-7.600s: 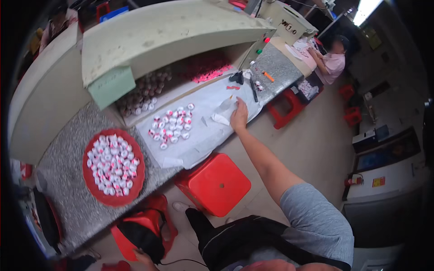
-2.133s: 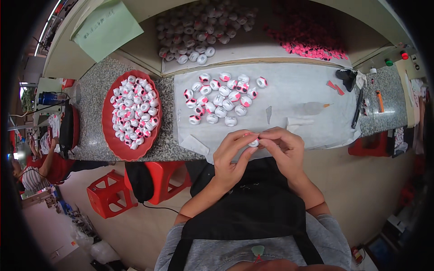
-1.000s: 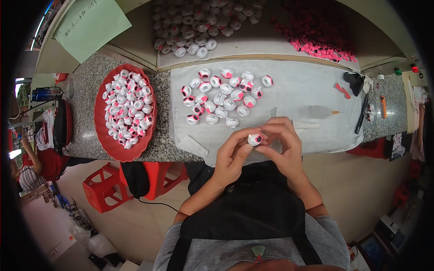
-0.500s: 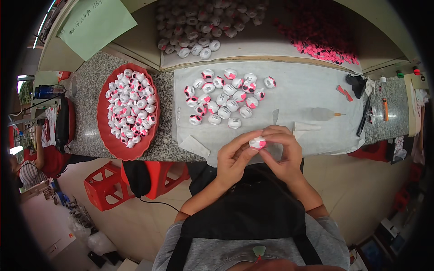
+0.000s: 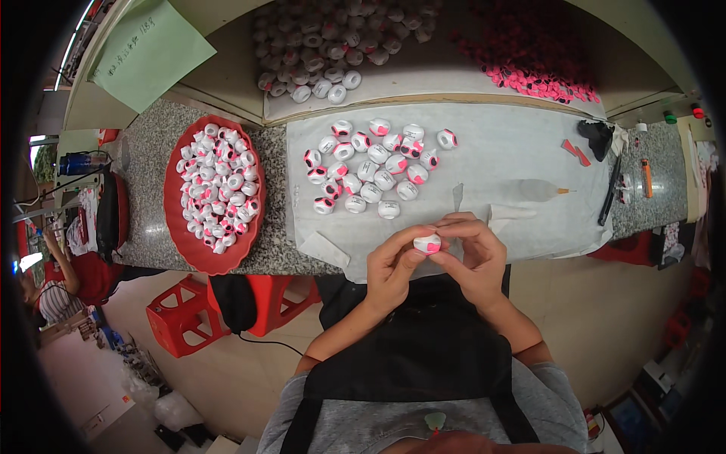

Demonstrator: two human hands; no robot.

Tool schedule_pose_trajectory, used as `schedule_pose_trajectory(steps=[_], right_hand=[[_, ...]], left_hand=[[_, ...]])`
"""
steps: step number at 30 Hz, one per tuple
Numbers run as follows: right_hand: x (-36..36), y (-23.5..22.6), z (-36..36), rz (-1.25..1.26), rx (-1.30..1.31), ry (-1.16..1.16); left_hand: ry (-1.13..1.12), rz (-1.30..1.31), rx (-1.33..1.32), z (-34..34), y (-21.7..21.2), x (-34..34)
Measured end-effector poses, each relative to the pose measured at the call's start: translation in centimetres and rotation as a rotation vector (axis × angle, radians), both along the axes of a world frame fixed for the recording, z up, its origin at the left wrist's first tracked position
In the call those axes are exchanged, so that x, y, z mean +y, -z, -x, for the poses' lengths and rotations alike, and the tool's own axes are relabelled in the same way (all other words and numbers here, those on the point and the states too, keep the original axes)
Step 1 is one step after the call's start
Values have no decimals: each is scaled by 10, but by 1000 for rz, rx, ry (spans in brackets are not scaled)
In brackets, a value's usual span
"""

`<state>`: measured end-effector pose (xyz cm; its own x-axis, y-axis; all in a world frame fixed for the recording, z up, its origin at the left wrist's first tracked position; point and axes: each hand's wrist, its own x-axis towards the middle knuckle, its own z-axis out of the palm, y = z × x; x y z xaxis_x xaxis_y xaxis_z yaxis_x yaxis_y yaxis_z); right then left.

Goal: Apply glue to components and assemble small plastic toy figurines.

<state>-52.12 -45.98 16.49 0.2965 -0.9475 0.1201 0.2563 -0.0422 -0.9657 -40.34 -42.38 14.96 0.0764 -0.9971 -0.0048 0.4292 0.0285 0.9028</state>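
Note:
Both hands meet near the front edge of the work surface, around one small white, rounded plastic piece (image 5: pixel 427 244) with a pink patch. My left hand (image 5: pixel 391 268) grips it from the left with thumb and fingers. From the right, my right hand (image 5: pixel 478 261) pinches the same piece, its thumb against the lower side. The fingers partly cover it. Beyond the hands, several like pieces (image 5: pixel 384 180) with pink and black parts lie loosely grouped on a white sheet (image 5: pixel 491 163).
A red scalloped bowl (image 5: pixel 171 204) heaped with white-and-pink pieces stands left. The shelf behind holds white pieces (image 5: pixel 325 45) and small pink parts (image 5: pixel 537 85). To the right lie a needle-tipped bottle (image 5: pixel 533 190), a black pen-like tool (image 5: pixel 609 200) and an orange-handled tool (image 5: pixel 646 178). Red stools (image 5: pixel 185 314) stand below.
The white piece has turned slightly between my fingers, so its pink patch now faces more toward me. Both hands stay in nearly the same place; the view has shifted a little.

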Motion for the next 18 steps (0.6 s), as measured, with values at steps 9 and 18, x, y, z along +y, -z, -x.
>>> schedule_pose_trajectory(steps=[9, 18], right_hand=[[1, 3, -1, -86, -81, 13], [5, 5, -5, -156, -140, 52]], left_hand=[[-10, -22, 20, 5, 7, 2], [16, -38, 54, 4, 11, 1]])
